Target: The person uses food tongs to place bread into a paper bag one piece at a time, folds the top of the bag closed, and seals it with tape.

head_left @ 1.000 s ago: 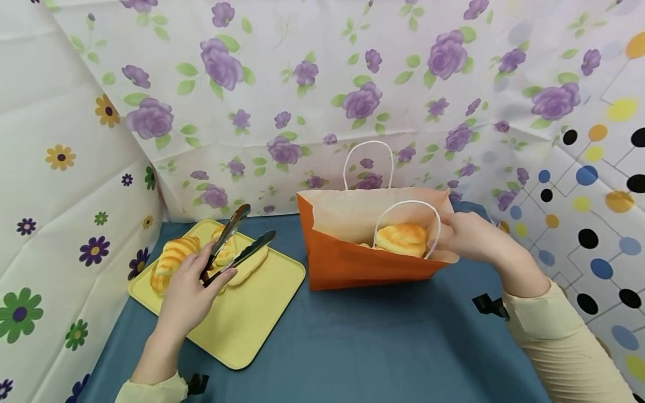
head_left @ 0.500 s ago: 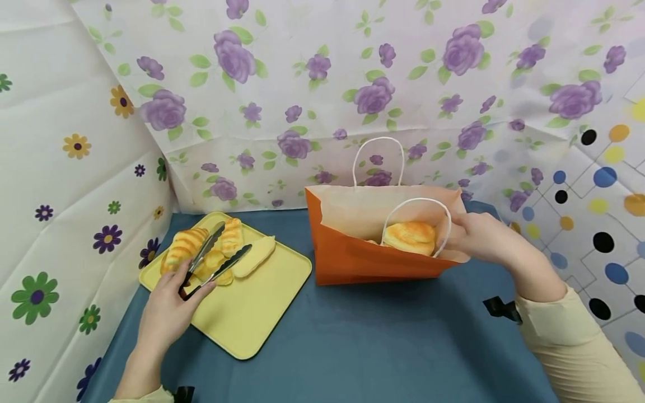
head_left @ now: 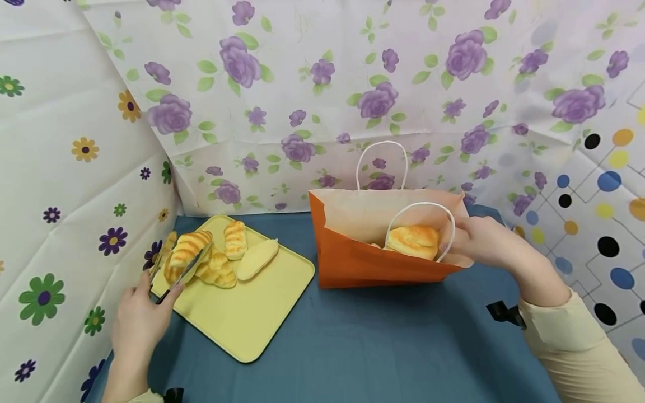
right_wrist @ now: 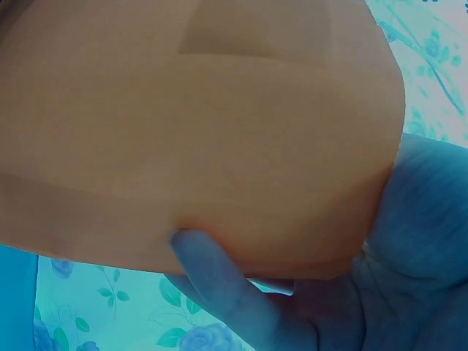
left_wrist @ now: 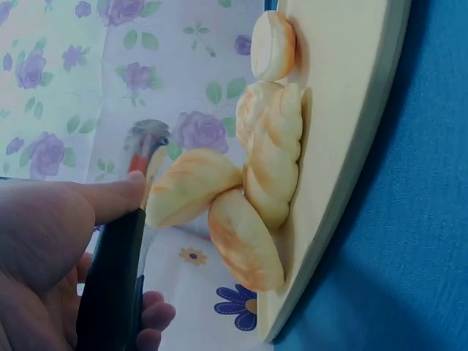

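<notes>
My left hand (head_left: 142, 316) holds black-handled metal tongs (head_left: 185, 272) at the tray's left side. Their spread arms reach either side of a ridged, croissant-like bread (head_left: 191, 247). In the left wrist view the thumb lies along the tongs' handle (left_wrist: 113, 281), with the breads beyond. Also on the yellow tray (head_left: 247, 330) are a twisted bread (head_left: 218, 271), a small ridged loaf (head_left: 235, 239) and a pale oval bun (head_left: 258, 259). My right hand (head_left: 486, 240) grips the right edge of an orange paper bag (head_left: 373, 268), its fingers against the paper in the right wrist view.
The bag stands right of the tray, its mouth facing me, with a golden bun (head_left: 413, 242) inside and two white handles (head_left: 383, 143) raised. A blue cloth (head_left: 353, 352) covers the table. Patterned sheets (head_left: 302, 84) enclose the back and sides.
My left hand has moved left and nearer, bringing the tongs from above the tray's breads to around the ridged bread at the left. My right hand keeps its grip on the bag.
</notes>
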### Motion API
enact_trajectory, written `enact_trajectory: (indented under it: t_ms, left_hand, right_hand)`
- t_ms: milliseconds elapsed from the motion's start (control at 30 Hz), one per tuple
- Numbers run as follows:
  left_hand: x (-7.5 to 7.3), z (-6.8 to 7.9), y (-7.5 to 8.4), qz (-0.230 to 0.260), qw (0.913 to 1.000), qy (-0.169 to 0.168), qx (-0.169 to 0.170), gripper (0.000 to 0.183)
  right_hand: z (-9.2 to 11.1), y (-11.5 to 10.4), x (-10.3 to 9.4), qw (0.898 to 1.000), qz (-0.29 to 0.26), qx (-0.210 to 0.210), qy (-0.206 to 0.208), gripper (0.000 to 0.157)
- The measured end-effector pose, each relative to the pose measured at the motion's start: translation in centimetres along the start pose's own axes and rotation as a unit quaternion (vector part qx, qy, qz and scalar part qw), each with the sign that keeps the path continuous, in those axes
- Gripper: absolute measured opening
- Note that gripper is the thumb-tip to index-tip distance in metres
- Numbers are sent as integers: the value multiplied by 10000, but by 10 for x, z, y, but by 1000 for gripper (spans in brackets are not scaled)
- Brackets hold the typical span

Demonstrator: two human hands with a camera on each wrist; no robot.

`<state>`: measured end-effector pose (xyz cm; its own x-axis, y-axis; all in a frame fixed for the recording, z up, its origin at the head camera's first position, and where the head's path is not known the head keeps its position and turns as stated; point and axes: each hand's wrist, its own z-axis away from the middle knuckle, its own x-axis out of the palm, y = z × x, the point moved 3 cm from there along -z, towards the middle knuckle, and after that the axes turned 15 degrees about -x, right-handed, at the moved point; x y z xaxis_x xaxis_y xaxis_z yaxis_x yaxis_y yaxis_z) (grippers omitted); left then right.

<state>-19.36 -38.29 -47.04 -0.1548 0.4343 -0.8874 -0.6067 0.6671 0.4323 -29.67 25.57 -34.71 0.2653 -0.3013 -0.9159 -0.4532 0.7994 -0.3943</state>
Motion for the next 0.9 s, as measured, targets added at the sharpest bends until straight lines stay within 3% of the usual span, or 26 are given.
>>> enact_trajectory:
  t_ms: [233, 533, 700, 900]
  left_hand:
    - [-4, -2, 3, -168, 9998, 38, -81, 108]
    - [-7, -2, 16, -391, 9992, -44, 71, 110]
    - [-12, -4, 20, -482, 9986, 170, 117, 106]
    - [-14, -2, 23, -645, 9962, 429, 401, 97]
  right_hand:
    - [1, 1, 1, 10000, -31, -3, -16, 88]
    - [5, 0, 4, 10000, -62, -21, -18, 84]
    - [5, 0, 2, 9999, -26, -97, 47, 84]
    - [4, 0, 0, 9999, -2, -118, 52, 81]
